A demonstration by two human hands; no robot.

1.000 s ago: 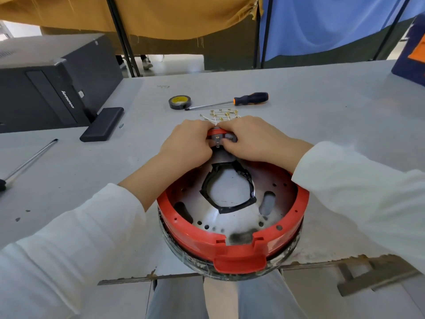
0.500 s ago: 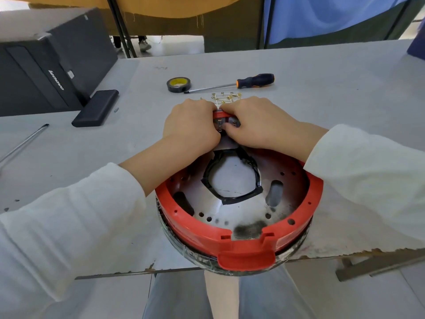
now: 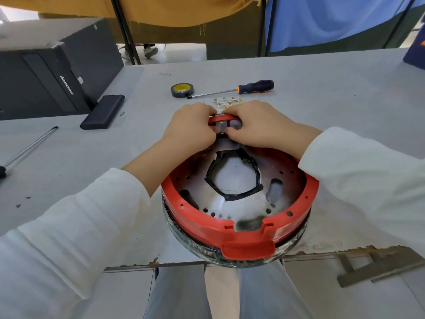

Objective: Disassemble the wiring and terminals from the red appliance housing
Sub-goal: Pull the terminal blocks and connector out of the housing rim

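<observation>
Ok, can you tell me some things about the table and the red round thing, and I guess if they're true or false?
1. Both hands, left hand and right hand, grip the far rim of the red housing. True.
2. The screwdriver is in the right hand. False: it lies on the table.
3. The tape roll lies beside the screwdriver's tip. True.
4. The computer case is white. False: it is black.

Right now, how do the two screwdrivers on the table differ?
The orange-and-black screwdriver lies whole in view beyond the hands, its tip beside the tape roll and near the loose brass terminals. The long screwdriver lies at the table's left edge, its dark handle mostly cut off by the picture. The first points left, the second runs diagonally with its tip away from the person. Neither is held; both have bare metal shafts.
</observation>
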